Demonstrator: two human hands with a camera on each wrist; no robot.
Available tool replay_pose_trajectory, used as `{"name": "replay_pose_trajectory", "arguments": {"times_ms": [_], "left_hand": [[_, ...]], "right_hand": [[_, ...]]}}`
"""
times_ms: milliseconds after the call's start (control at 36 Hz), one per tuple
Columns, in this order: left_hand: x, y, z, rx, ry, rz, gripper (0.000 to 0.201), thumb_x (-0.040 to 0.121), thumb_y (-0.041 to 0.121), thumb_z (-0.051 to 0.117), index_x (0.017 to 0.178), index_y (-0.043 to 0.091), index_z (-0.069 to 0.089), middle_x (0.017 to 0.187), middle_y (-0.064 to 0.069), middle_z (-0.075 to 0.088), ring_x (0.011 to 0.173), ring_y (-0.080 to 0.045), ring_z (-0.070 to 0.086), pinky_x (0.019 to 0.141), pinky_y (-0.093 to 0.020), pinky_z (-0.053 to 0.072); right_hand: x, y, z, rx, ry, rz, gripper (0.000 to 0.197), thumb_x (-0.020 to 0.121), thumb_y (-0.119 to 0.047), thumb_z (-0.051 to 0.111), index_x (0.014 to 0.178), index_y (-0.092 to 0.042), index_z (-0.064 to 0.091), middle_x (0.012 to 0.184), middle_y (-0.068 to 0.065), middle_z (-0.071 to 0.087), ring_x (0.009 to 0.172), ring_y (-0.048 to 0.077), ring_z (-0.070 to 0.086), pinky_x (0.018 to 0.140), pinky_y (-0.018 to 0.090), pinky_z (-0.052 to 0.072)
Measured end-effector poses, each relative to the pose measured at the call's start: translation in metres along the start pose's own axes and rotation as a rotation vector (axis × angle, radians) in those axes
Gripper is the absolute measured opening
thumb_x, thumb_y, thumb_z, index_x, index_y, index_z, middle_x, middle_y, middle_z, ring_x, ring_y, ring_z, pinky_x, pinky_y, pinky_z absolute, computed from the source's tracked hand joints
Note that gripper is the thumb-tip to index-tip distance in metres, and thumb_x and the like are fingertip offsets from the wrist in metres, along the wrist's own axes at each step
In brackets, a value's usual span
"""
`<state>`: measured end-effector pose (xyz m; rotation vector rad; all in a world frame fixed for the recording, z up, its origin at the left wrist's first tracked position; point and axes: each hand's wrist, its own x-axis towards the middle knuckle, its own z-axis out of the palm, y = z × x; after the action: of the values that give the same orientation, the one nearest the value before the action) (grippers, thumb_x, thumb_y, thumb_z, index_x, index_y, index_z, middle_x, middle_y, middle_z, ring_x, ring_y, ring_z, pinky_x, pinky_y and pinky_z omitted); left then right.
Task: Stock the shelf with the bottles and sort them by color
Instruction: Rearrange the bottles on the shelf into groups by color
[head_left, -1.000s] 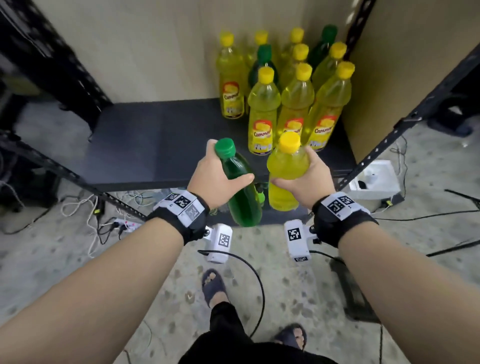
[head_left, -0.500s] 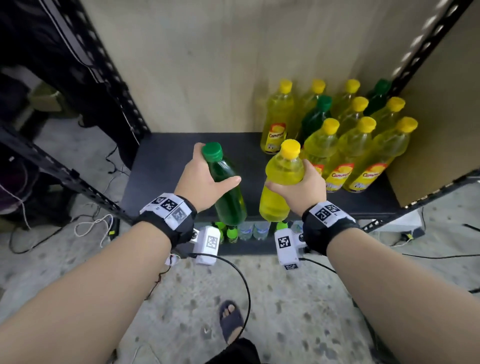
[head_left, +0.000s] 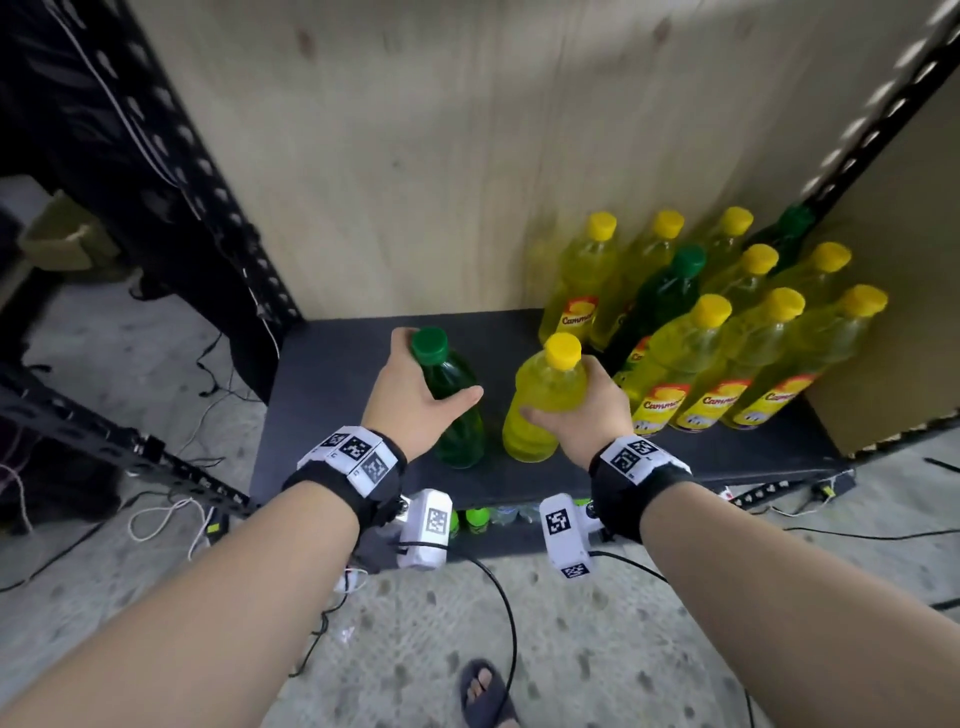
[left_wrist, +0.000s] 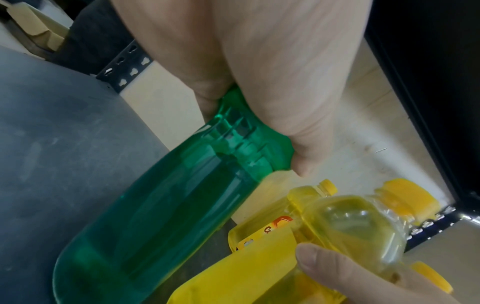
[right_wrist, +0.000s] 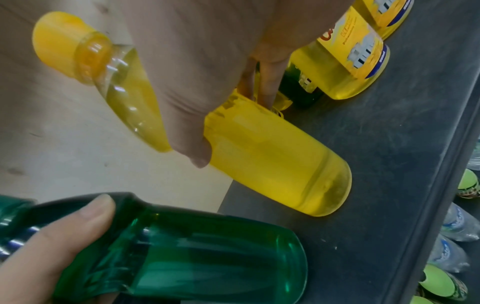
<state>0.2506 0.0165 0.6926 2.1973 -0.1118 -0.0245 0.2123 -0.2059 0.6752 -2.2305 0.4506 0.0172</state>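
Observation:
My left hand (head_left: 423, 397) grips a green bottle (head_left: 457, 410) with a green cap round its upper body; the same green bottle (left_wrist: 161, 205) (right_wrist: 197, 257) fills both wrist views. My right hand (head_left: 582, 415) grips a yellow bottle (head_left: 543, 410) (right_wrist: 272, 162) with a yellow cap. Both bottles are upright, side by side over the front of the dark shelf board (head_left: 337, 374), bases at or just above it. A cluster of yellow bottles (head_left: 717, 364) stands at the shelf's right, with a dark green bottle (head_left: 660, 301) among them and another green bottle (head_left: 787, 228) at the back.
A wooden back panel (head_left: 441, 156) closes the shelf; black perforated uprights (head_left: 208, 182) flank it. Small bottles (head_left: 478, 517) sit on the level below. Cables (head_left: 171, 519) lie on the concrete floor, and a sandalled foot (head_left: 483, 691) shows below.
Both hands have carried their bottles forward from in front of the shelf edge to over the shelf board. The view has shifted left and closer.

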Motion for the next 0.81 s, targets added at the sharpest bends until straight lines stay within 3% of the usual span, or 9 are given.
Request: {"name": "replay_pose_trajectory", "arguments": {"times_ms": [194, 278, 361, 444, 583, 667, 722, 806], "left_hand": [[0.013, -0.002, -0.004, 0.010, -0.053, 0.017, 0.067, 0.072, 0.038, 0.090, 0.112, 0.028, 0.036, 0.101, 0.016, 0.059, 0.095, -0.011, 0.062, 0.084, -0.027, 0.045], [0.015, -0.001, -0.002, 0.033, -0.115, 0.022, 0.070, 0.072, 0.041, 0.089, 0.114, 0.032, 0.034, 0.103, 0.017, 0.058, 0.097, -0.012, 0.062, 0.085, -0.028, 0.046], [0.012, 0.001, 0.005, 0.063, -0.168, 0.044, 0.071, 0.072, 0.045, 0.088, 0.114, 0.037, 0.031, 0.104, 0.018, 0.056, 0.097, -0.013, 0.062, 0.085, -0.030, 0.048], [0.008, -0.002, 0.010, 0.042, -0.135, 0.034, 0.071, 0.073, 0.047, 0.086, 0.114, 0.040, 0.029, 0.108, 0.015, 0.057, 0.099, -0.013, 0.061, 0.086, -0.031, 0.049], [0.002, -0.005, 0.011, -0.013, -0.089, 0.020, 0.070, 0.070, 0.047, 0.088, 0.117, 0.039, 0.036, 0.112, 0.014, 0.057, 0.103, -0.010, 0.060, 0.088, -0.030, 0.049], [-0.001, -0.001, 0.011, 0.022, 0.004, 0.016, 0.067, 0.069, 0.053, 0.086, 0.120, 0.031, 0.049, 0.120, 0.006, 0.046, 0.103, -0.009, 0.053, 0.091, -0.026, 0.043], [-0.002, 0.003, 0.011, 0.049, 0.065, 0.003, 0.066, 0.068, 0.057, 0.085, 0.120, 0.028, 0.056, 0.119, 0.006, 0.042, 0.103, -0.011, 0.053, 0.092, -0.024, 0.041], [-0.002, 0.007, 0.011, 0.069, 0.117, -0.018, 0.064, 0.066, 0.057, 0.086, 0.117, 0.027, 0.060, 0.114, 0.009, 0.050, 0.104, -0.012, 0.056, 0.090, -0.027, 0.044]], "right_hand": [[0.014, -0.004, 0.005, -0.018, -0.018, -0.016, 0.096, 0.071, -0.044, 0.088, 0.149, -0.024, 0.037, 0.131, 0.003, 0.062, 0.119, 0.028, 0.058, 0.091, 0.032, 0.046], [0.020, -0.006, 0.004, -0.042, -0.033, -0.032, 0.097, 0.070, -0.048, 0.088, 0.148, -0.027, 0.034, 0.130, 0.002, 0.062, 0.117, 0.028, 0.060, 0.092, 0.036, 0.051], [0.022, -0.005, 0.003, -0.061, -0.046, -0.051, 0.095, 0.070, -0.050, 0.087, 0.145, -0.028, 0.034, 0.127, 0.001, 0.063, 0.113, 0.027, 0.062, 0.086, 0.033, 0.050], [0.022, -0.001, 0.001, -0.056, -0.059, -0.067, 0.097, 0.069, -0.051, 0.088, 0.145, -0.027, 0.034, 0.124, 0.000, 0.064, 0.110, 0.025, 0.062, 0.085, 0.031, 0.050], [0.017, -0.001, 0.002, 0.025, -0.004, -0.157, 0.089, 0.062, -0.055, 0.084, 0.134, -0.025, 0.043, 0.121, -0.001, 0.059, 0.112, 0.023, 0.059, 0.095, 0.041, 0.052], [0.016, -0.008, 0.001, 0.071, 0.132, -0.242, 0.076, 0.066, -0.046, 0.087, 0.126, -0.018, 0.052, 0.120, 0.000, 0.052, 0.114, 0.021, 0.053, 0.094, 0.031, 0.044], [0.015, -0.015, 0.002, 0.071, 0.207, -0.254, 0.074, 0.066, -0.049, 0.087, 0.124, -0.017, 0.054, 0.119, -0.001, 0.049, 0.112, 0.019, 0.052, 0.092, 0.026, 0.041], [0.013, -0.022, 0.005, 0.055, 0.229, -0.190, 0.076, 0.064, -0.056, 0.088, 0.121, -0.019, 0.053, 0.120, -0.003, 0.046, 0.113, 0.018, 0.051, 0.090, 0.025, 0.039]]}}
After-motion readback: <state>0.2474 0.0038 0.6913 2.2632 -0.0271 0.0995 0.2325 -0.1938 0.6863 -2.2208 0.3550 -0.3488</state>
